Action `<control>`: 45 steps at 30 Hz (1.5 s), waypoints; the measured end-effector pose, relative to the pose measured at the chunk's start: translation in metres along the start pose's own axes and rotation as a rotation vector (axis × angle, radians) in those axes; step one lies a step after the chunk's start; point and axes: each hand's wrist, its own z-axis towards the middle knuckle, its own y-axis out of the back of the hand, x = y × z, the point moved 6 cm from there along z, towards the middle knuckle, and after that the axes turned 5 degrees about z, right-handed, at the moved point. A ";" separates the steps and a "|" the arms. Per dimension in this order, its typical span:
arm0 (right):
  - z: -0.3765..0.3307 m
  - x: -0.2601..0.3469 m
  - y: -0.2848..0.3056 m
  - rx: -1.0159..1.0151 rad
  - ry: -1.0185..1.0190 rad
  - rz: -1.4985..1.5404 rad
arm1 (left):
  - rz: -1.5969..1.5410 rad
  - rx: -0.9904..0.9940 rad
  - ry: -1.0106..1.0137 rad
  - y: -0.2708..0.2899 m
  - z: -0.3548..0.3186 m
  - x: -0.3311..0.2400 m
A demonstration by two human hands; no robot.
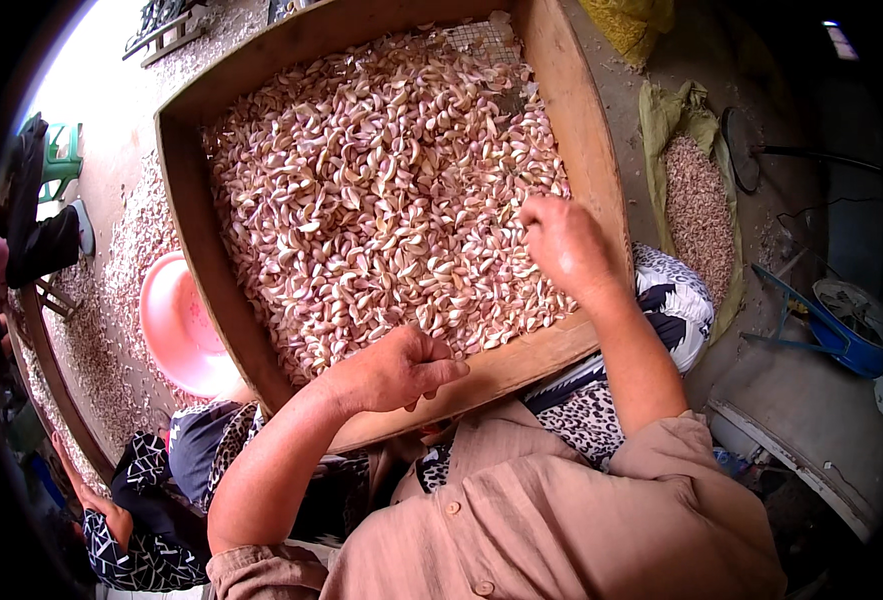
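A large wooden tray [581, 130] with a wire-mesh bottom rests on my lap, filled with several pinkish-white garlic cloves [381, 190]. My left hand [396, 368] is curled at the tray's near edge, fingers pinched together on some cloves. My right hand [561, 245] lies among the cloves at the near right corner, fingers bent down into the heap; what it grips is hidden.
A pink plastic basin [176, 330] sits on the floor left of the tray, amid scattered garlic skins. A sack holding cloves [699, 215] lies on the right, near a blue bucket [851, 335]. Another person's patterned sleeve [126, 550] shows lower left.
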 end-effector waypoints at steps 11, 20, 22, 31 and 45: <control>0.006 0.002 0.001 -0.215 0.220 0.079 | -0.012 -0.005 -0.021 0.001 -0.001 -0.001; 0.012 0.005 -0.019 -0.210 0.269 -0.068 | -0.004 -0.011 -0.049 0.001 0.000 0.000; 0.012 0.007 -0.021 -0.220 0.313 -0.061 | 0.026 -0.003 -0.025 0.001 -0.002 0.001; 0.016 0.015 0.003 -0.236 0.276 0.163 | 0.074 -0.015 -0.024 0.001 -0.005 -0.006; 0.121 0.089 -0.023 -0.202 0.395 -0.019 | 0.042 -0.061 -0.062 0.008 -0.005 -0.017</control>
